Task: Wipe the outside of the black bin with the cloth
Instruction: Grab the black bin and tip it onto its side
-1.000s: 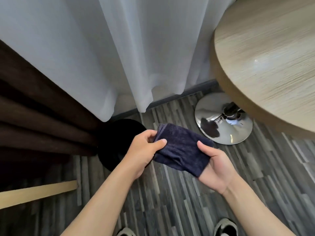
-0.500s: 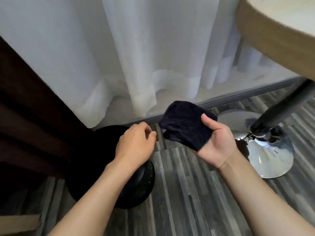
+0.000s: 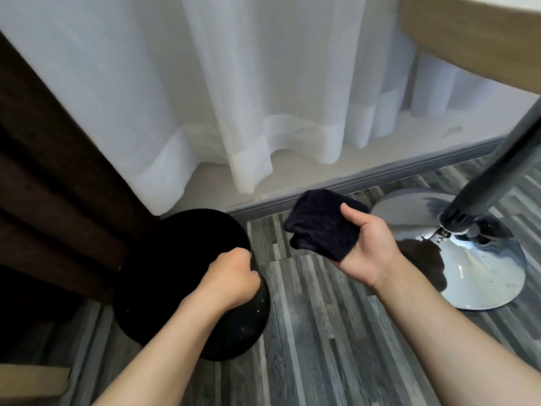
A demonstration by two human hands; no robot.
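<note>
The black bin [image 3: 181,276] stands on the floor by the dark curtain [image 3: 52,177]; the left hand [image 3: 231,281] has just closed its grip on the rim, steadying it. The right hand [image 3: 363,250] holds the folded cloth [image 3: 319,227] nearby, so wiping can begin.

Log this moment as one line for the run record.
left hand grips black bin rim | right hand holds folded cloth | wiping not started

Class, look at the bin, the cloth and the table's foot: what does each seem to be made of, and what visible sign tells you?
Black bin: probably plastic, glossy; faint highlights and pale specks on its wall.
Cloth: dark navy, soft fabric, perhaps terry or microfibre; matt, nappy, folded in the right hand.
Table base: polished chrome-look metal; mirror reflections.
</note>
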